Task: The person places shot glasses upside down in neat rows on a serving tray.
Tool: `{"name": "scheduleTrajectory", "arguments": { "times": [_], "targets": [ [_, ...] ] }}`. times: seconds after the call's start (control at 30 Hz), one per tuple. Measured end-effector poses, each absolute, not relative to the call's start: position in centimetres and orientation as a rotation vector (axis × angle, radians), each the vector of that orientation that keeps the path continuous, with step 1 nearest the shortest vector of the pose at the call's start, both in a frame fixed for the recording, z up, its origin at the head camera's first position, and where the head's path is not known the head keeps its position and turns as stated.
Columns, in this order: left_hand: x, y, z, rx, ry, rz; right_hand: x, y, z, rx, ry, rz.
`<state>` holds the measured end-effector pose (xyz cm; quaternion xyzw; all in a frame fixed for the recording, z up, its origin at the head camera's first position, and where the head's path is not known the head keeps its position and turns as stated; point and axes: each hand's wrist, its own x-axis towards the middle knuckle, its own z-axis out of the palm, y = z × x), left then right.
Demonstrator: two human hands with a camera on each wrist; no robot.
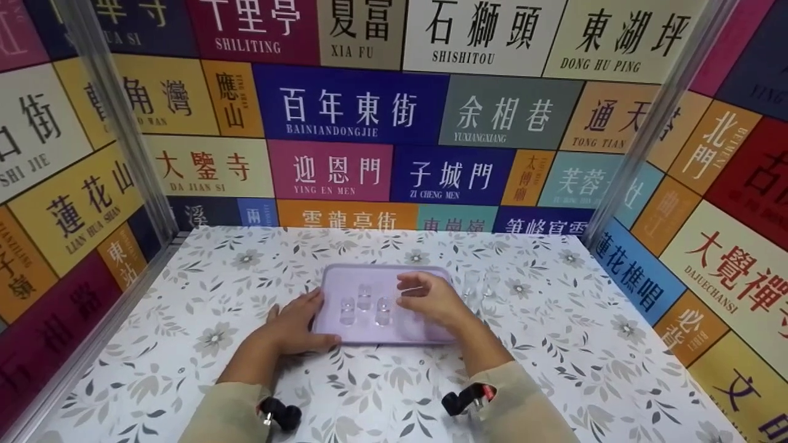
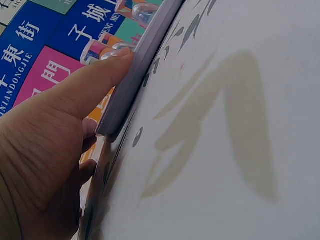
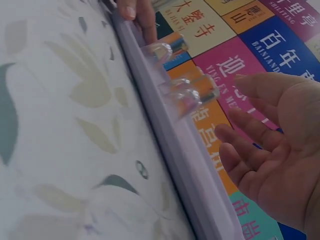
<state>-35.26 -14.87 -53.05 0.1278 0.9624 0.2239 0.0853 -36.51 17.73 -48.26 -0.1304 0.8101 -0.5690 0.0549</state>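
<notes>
A light purple tray (image 1: pixel 418 335) lies on the table with three small clear glasses standing in its left half: a left one (image 1: pixel 348 312), a back one (image 1: pixel 364 298) and a right one (image 1: pixel 383 312). My left hand (image 1: pixel 298 323) holds the tray's front left corner, thumb along the front rim and fingers at the left side. In the left wrist view its thumb (image 2: pixel 107 70) lies against the tray rim (image 2: pixel 142 62). Above the tray's right half hovers my right hand (image 1: pixel 434 301), fingers loosely curved. Beside the glasses in the right wrist view, that hand (image 3: pixel 280 145) holds nothing.
Just right of the tray stand more clear glasses (image 1: pixel 489 286), partly behind my right hand. A flower-patterned cloth (image 1: pixel 215 338) covers the table. Walls with coloured sign panels (image 1: pixel 351 101) enclose the back and both sides.
</notes>
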Motion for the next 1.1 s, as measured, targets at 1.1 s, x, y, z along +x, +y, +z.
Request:
{"name": "scheduleTrajectory", "arguments": {
  "times": [1.1],
  "targets": [
    [-35.2, -14.7, -53.0, 0.342, 2.853, 0.681, -39.0, 30.6, -46.7, 0.179, 2.778, -1.993]
  ]
}}
